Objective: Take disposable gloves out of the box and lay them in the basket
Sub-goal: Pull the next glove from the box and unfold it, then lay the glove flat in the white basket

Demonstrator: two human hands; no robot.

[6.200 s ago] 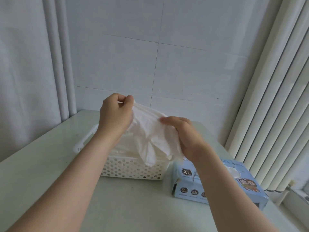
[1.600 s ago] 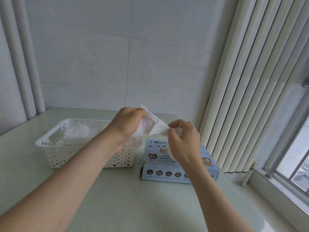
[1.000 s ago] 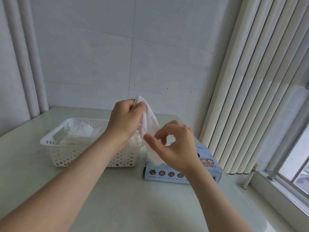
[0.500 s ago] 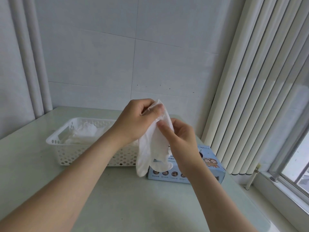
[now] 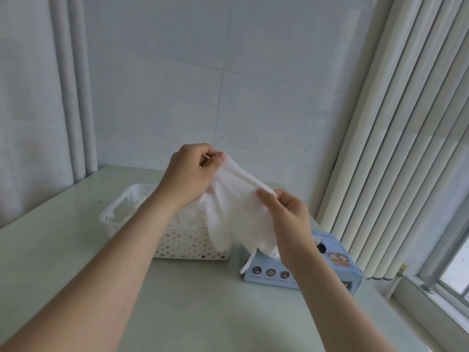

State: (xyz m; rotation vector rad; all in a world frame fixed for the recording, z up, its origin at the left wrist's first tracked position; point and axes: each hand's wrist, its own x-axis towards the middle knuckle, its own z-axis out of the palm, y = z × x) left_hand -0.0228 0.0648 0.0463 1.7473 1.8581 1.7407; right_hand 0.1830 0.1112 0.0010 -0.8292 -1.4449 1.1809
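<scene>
A thin white disposable glove (image 5: 236, 214) is stretched between my two hands, its fingers hanging down. My left hand (image 5: 189, 175) pinches its upper edge; my right hand (image 5: 284, 214) pinches the lower right edge. The glove hangs over the right end of the white perforated basket (image 5: 121, 207), which holds other white gloves (image 5: 187, 217), mostly hidden by my left arm. The light blue glove box (image 5: 337, 265) lies on the table to the right of the basket, partly behind my right hand.
The pale green table (image 5: 203, 301) ends at a tiled wall behind. Vertical blinds (image 5: 396, 138) hang at the right beside a window frame (image 5: 436, 288). A grey curtain (image 5: 38, 97) hangs at the left.
My hands have moved apart and spread the glove wide, from hanging bunched to stretched. The glove has shifted left, over the basket's right end.
</scene>
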